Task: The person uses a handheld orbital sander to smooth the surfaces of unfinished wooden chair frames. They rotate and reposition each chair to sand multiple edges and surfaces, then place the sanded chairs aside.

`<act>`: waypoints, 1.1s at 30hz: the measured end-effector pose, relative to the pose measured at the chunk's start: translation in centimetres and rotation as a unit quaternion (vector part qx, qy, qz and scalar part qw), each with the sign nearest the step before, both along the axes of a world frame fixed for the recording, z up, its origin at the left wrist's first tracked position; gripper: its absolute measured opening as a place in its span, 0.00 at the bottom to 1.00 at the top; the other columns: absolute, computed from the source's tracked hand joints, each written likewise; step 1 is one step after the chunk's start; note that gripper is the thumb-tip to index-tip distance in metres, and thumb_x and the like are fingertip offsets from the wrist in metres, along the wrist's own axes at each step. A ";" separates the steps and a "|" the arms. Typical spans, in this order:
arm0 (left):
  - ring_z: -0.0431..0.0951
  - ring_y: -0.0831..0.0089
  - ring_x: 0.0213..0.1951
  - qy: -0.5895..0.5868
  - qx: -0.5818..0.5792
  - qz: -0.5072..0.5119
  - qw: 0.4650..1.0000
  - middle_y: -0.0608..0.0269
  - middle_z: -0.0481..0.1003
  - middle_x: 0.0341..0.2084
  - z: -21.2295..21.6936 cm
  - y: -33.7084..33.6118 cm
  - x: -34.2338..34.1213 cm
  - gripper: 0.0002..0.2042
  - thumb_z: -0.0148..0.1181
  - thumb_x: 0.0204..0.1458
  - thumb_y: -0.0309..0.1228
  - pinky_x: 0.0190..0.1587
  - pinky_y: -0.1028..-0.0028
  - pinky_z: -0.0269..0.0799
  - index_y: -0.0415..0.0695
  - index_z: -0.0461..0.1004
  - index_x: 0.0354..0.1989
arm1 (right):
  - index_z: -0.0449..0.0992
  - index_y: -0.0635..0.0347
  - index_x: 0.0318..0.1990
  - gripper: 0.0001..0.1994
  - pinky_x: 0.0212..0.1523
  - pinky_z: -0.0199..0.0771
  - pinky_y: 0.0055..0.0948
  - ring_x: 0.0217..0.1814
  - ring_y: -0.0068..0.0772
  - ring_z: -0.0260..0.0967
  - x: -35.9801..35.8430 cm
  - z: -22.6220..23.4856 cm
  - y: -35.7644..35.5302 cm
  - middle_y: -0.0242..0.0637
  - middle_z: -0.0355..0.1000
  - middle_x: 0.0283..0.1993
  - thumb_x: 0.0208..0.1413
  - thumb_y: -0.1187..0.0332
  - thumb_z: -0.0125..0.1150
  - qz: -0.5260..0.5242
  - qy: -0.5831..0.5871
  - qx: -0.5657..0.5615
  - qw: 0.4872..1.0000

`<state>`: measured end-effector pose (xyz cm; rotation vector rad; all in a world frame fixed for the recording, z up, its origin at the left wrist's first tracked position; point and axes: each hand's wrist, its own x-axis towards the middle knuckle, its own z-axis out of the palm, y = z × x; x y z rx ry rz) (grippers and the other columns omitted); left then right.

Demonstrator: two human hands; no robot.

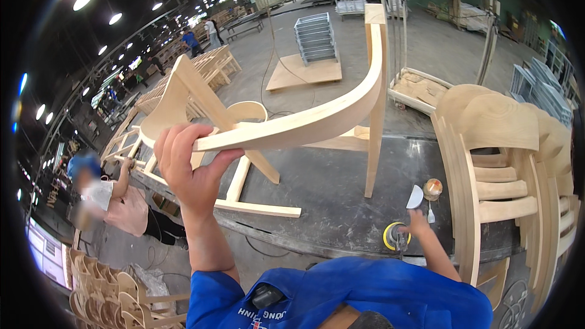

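My left hand point(194, 161) is closed around the end of a curved pale wooden chair rail point(304, 123), thumb below and fingers over the top. The rail sweeps right and up to join an upright wooden leg point(376, 116) of a chair frame standing on the dark worktable point(323, 189). Low on the right, my right hand point(418, 224) is open, thumb apart from the fingers. Its fingertips are at the lower edge of a white half-round piece point(415, 197), possibly a folded sanding disc. Close beside the thumb is a sander with a yellow-rimmed pad point(396, 237).
A small orange-brown jar point(432, 189) and a white-bladed tool point(431, 214) lie past my right hand. Stacked wooden chairs point(499, 170) crowd the right side. Another chair frame point(195, 94) stands left. A co-worker point(116, 201) works at far left. Curved chair parts point(116, 292) sit lower left.
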<state>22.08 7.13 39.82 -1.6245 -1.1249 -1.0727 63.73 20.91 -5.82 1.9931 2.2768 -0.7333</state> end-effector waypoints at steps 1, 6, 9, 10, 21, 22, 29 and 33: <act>0.72 0.63 0.32 0.002 0.001 0.000 1.000 0.65 0.75 0.26 0.1 0.1 0.0 0.25 0.78 0.24 0.41 0.39 0.67 0.63 0.44 0.75 0.32 | 0.58 0.53 0.65 0.49 0.57 0.70 0.45 0.57 0.59 0.68 -0.4 -0.8 -1.0 0.51 0.59 0.61 0.34 0.50 0.78 0.006 -0.002 -0.034 0.999; 0.73 0.62 0.34 0.004 -0.010 0.016 1.000 0.64 0.75 0.27 0.5 0.6 -0.2 0.23 0.77 0.26 0.41 0.42 0.67 0.63 0.45 0.76 0.32 | 0.51 0.47 0.69 0.53 0.55 0.73 0.44 0.56 0.60 0.69 -1.7 -3.4 -4.8 0.57 0.53 0.63 0.34 0.53 0.79 0.013 0.026 -0.065 0.997; 0.73 0.62 0.36 0.009 0.004 0.020 1.000 0.65 0.75 0.27 0.8 1.3 -0.2 0.23 0.76 0.28 0.42 0.43 0.67 0.63 0.45 0.76 0.32 | 0.50 0.45 0.70 0.53 0.54 0.73 0.44 0.55 0.61 0.69 -1.8 -4.3 -4.9 0.58 0.51 0.63 0.34 0.56 0.78 0.015 0.042 -0.045 0.998; 0.73 0.62 0.36 0.008 0.002 0.021 1.000 0.65 0.75 0.27 0.8 1.4 -0.2 0.23 0.76 0.28 0.42 0.43 0.67 0.63 0.45 0.76 0.32 | 0.50 0.45 0.70 0.53 0.54 0.73 0.44 0.55 0.62 0.69 -1.7 -4.5 -4.7 0.58 0.51 0.63 0.34 0.57 0.78 0.019 0.047 -0.041 0.998; 0.72 0.62 0.33 0.010 0.007 0.010 1.000 0.64 0.74 0.26 0.2 -0.7 0.5 0.23 0.78 0.25 0.37 0.41 0.67 0.63 0.44 0.75 0.31 | 0.58 0.54 0.66 0.45 0.61 0.67 0.44 0.63 0.58 0.62 -2.3 2.6 -0.2 0.56 0.56 0.65 0.39 0.55 0.75 0.092 0.062 0.017 0.994; 0.72 0.62 0.33 0.010 0.006 0.003 1.000 0.64 0.74 0.26 0.0 -1.0 0.5 0.23 0.78 0.25 0.37 0.41 0.67 0.63 0.44 0.75 0.31 | 0.61 0.57 0.64 0.42 0.61 0.67 0.44 0.64 0.55 0.62 -2.7 5.4 0.9 0.55 0.59 0.63 0.41 0.54 0.74 0.082 0.111 0.078 0.987; 0.73 0.59 0.42 -0.005 0.029 -0.063 0.998 0.58 0.76 0.39 -2.8 -4.0 -2.2 0.29 0.78 0.30 0.34 0.48 0.61 0.66 0.41 0.74 0.45 | 0.71 0.62 0.54 0.27 0.52 0.71 0.38 0.51 0.44 0.71 -7.9 30.4 -3.4 0.47 0.71 0.52 0.45 0.66 0.72 0.137 0.453 0.439 0.764; 0.65 0.53 0.59 -0.086 0.078 -0.056 0.992 0.52 0.68 0.55 -5.1 -5.8 -5.6 0.39 0.77 0.34 0.33 0.60 0.56 0.61 0.41 0.66 0.59 | 0.68 0.66 0.58 0.35 0.55 0.69 0.39 0.59 0.49 0.66 -11.8 37.6 -9.4 0.52 0.64 0.59 0.43 0.59 0.75 0.221 0.416 0.608 0.639</act>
